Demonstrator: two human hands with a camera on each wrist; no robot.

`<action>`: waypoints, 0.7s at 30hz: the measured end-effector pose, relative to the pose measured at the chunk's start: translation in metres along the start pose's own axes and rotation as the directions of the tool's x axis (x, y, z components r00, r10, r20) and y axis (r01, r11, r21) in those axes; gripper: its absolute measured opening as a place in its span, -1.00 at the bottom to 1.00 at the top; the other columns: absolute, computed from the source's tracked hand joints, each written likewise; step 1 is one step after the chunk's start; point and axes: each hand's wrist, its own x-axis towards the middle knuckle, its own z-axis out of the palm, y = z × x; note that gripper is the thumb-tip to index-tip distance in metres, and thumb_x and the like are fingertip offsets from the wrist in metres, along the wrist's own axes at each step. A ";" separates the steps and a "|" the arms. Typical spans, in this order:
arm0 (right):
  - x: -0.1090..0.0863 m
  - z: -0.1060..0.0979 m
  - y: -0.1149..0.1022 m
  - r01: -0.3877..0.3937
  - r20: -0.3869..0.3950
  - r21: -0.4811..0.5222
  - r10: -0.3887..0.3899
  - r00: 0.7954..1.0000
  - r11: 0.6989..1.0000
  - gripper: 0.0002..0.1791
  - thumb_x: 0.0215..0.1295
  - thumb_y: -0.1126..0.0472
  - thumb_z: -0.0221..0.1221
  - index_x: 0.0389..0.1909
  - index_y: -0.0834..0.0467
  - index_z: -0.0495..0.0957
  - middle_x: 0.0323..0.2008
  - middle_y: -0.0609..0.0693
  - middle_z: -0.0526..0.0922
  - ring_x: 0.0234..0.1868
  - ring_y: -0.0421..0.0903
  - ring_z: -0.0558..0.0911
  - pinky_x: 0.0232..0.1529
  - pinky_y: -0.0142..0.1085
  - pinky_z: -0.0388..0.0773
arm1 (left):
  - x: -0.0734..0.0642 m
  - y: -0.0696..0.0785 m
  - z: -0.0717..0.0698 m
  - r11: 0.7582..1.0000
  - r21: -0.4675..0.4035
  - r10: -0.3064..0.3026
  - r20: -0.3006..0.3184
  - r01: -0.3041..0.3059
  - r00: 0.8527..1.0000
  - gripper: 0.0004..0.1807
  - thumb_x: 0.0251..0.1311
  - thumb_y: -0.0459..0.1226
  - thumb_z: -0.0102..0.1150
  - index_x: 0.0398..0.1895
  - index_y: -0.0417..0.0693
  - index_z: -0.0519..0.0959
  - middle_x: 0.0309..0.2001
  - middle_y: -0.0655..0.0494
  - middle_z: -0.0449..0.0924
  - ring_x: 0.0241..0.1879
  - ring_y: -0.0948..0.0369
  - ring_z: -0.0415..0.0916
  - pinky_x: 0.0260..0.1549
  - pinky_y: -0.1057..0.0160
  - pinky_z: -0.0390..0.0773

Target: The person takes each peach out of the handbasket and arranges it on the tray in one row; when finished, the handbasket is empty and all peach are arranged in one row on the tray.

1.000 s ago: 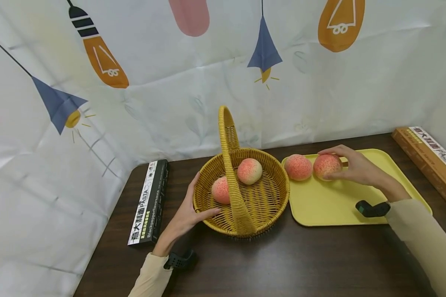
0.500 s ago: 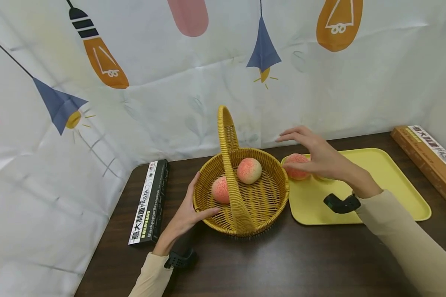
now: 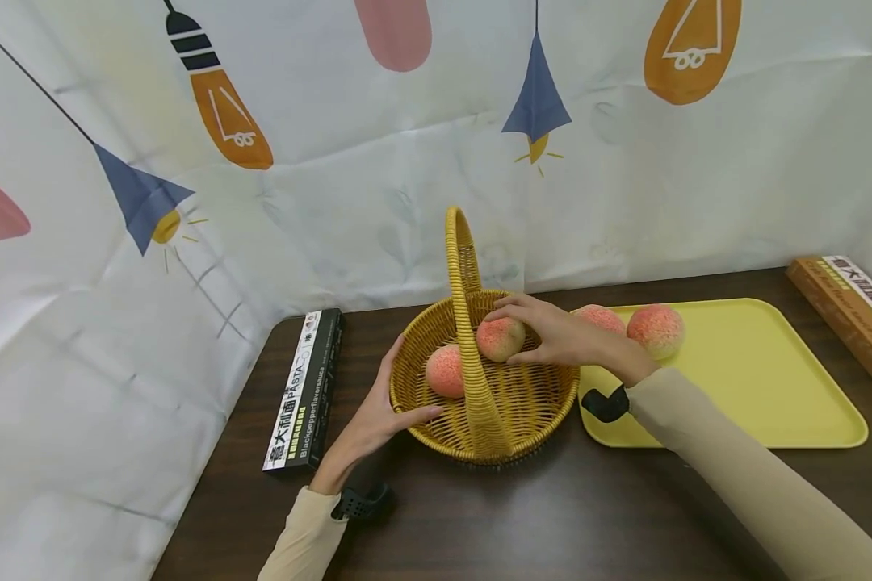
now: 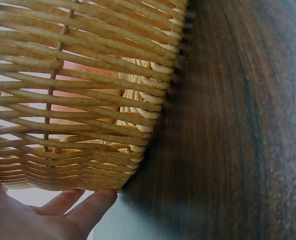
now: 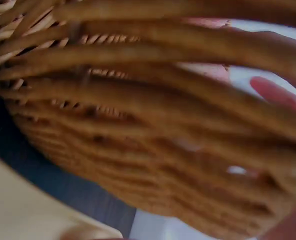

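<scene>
A yellow wicker basket [image 3: 488, 432] with a tall handle stands on the table, two peaches inside. My left hand [image 3: 371, 420] grips its left rim, thumb over the inside and fingers along the outer wall. The left wrist view shows this hand [image 4: 63, 215] against the weave [image 4: 78, 170]. In the basket, my right hand [image 3: 552, 331] holds a peach [image 3: 500, 339] between thumb and fingers. The other peach [image 3: 445, 371] lies left of the handle, partly hidden by it. The right wrist view is mostly blurred basket weave [image 5: 138, 110].
A yellow tray [image 3: 763, 379] right of the basket bears two peaches, one [image 3: 657, 329] in plain view and one [image 3: 600, 317] partly behind my right hand. A black pasta box [image 3: 305, 391] lies at left, an orange-brown one [image 3: 843, 315] at far right. A patterned cloth hangs behind.
My right hand has let go of a peach on the tray, moved left into the basket and taken hold of a peach there. My left hand keeps its grip; the head view has shifted slightly.
</scene>
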 end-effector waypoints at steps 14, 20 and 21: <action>0.002 0.014 0.009 0.077 0.009 0.003 -0.077 0.997 0.997 -0.43 0.23 0.30 0.50 0.26 0.21 0.60 0.18 0.10 0.50 0.24 0.09 0.50 0.27 0.08 0.47 | 0.000 0.001 0.000 1.000 0.012 -0.016 -0.013 0.017 1.000 0.34 0.15 -0.21 0.58 0.73 0.19 -0.28 0.63 -0.07 -0.05 0.46 -0.11 0.26 0.29 -0.06 0.45; 0.000 0.016 0.006 0.086 0.076 0.005 -0.086 0.993 0.996 -0.45 0.21 0.24 0.51 0.23 0.19 0.63 0.09 0.02 0.57 0.14 0.01 0.55 0.20 0.02 0.52 | 0.000 -0.001 -0.001 0.999 0.031 -0.010 -0.017 0.010 1.000 0.33 0.16 -0.21 0.57 0.73 0.17 -0.28 0.63 -0.09 -0.06 0.48 -0.14 0.23 0.30 -0.11 0.44; 0.000 0.016 0.005 0.086 0.084 0.003 -0.086 0.993 0.996 -0.44 0.20 0.23 0.51 0.23 0.19 0.63 0.09 0.02 0.57 0.14 0.00 0.55 0.20 0.02 0.52 | -0.001 -0.001 -0.001 1.000 0.029 -0.009 -0.018 0.010 1.000 0.33 0.15 -0.21 0.57 0.73 0.18 -0.28 0.63 -0.09 -0.06 0.47 -0.15 0.24 0.30 -0.11 0.44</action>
